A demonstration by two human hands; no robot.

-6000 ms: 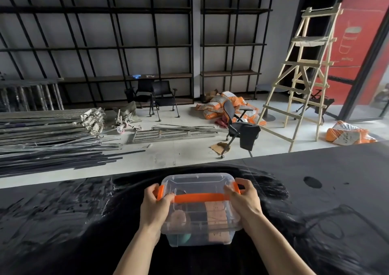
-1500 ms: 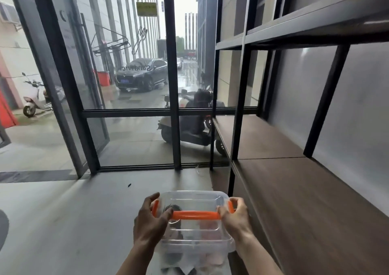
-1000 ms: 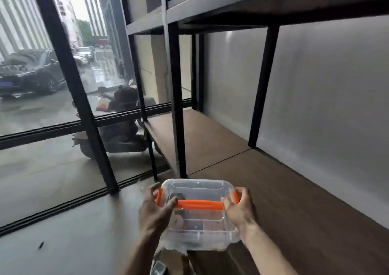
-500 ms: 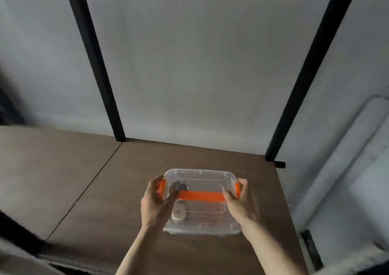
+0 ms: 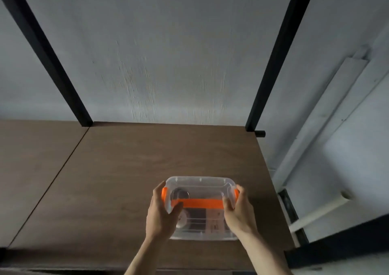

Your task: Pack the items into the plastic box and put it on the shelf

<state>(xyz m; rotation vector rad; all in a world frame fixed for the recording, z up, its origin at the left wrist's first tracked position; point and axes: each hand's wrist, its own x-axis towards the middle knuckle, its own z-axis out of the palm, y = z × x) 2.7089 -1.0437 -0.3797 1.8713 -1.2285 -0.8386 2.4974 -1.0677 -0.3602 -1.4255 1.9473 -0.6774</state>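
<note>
Both hands gripping the clear plastic box [image 5: 201, 209] w/ orange handle [image 5: 197, 203]: left hand [image 5: 161, 213] & right hand [image 5: 239, 211] closed round its short ends. Items showing inside, lid on. Box sitting near front of wooden shelf [image 5: 126, 169]; only letting go left, prob

Two bare forearms come up from the bottom edge, no sleeves on either, nothing covering them up to where the view cuts them off. The left hand [image 5: 162, 211] is bare: no glove, no ring, no watch or band at the wrist. The right hand [image 5: 239, 211] is the same, ungloved and unadorned, nails short and plain as far as the blur allows.
</note>
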